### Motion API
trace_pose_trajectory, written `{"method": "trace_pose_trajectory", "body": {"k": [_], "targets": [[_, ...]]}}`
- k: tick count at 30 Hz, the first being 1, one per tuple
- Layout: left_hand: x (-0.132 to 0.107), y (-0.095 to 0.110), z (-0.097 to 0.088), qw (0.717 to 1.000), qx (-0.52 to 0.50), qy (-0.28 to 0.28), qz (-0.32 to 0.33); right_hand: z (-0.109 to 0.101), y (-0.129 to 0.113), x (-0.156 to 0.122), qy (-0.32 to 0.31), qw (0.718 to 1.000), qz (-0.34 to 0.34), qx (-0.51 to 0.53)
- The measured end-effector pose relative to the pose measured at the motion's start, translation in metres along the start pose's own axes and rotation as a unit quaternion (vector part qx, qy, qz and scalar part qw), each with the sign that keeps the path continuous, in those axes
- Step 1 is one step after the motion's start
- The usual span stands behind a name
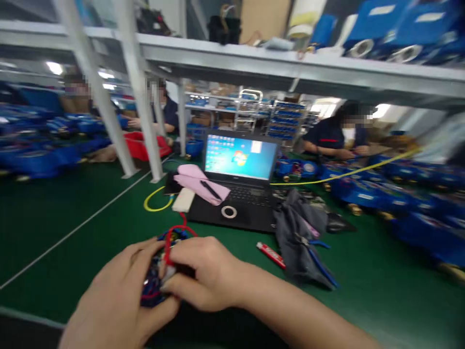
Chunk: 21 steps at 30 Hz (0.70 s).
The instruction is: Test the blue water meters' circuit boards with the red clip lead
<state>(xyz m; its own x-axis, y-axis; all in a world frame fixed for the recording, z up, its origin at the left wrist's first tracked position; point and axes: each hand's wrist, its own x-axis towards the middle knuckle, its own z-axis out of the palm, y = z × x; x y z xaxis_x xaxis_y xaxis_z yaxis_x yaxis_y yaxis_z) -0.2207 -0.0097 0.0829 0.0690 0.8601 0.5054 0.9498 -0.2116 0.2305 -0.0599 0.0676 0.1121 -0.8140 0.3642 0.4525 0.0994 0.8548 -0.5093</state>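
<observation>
My left hand [123, 291] is wrapped round the left side of a blue round device [151, 281] with wires and a circuit board showing inside. On its right side, my right hand [207, 271] pinches a pale connector [167, 275] between thumb and fingers. A red cable [183, 227] loops up out of the device and runs toward a white power bank-like box [183, 199] beside the laptop. The device's lower part is dark and partly covered by my hands. Blur hides the finer parts between my fingertips.
A laptop [240, 194] stands open, with a pink cloth [201, 183] and a white ring [229, 212] on it. Right of it lie a red marker [271, 255], a grey pouch [301, 237] and blue-handled pliers [321, 266]. White posts [140, 92] rise left; co-workers [337, 131] sit beyond.
</observation>
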Motion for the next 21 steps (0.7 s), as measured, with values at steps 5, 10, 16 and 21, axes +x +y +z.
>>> {"method": "trace_pose_trajectory", "body": {"k": [5,10,16,21], "targets": [[0.006,0.018,-0.013,0.998,0.053,-0.003,-0.021,-0.005,0.003,-0.006,0.030,0.993,0.022,0.111],[0.010,0.024,-0.016,0.999,0.034,-0.017,-0.036,-0.004,0.000,-0.005,0.052,0.974,0.092,0.200],[0.007,0.027,-0.019,0.997,0.003,-0.046,-0.068,-0.005,0.001,-0.008,0.060,0.970,0.089,0.219],[0.001,0.030,-0.017,0.994,-0.022,-0.053,-0.091,-0.009,0.000,-0.010,0.045,0.978,0.077,0.190]]}}
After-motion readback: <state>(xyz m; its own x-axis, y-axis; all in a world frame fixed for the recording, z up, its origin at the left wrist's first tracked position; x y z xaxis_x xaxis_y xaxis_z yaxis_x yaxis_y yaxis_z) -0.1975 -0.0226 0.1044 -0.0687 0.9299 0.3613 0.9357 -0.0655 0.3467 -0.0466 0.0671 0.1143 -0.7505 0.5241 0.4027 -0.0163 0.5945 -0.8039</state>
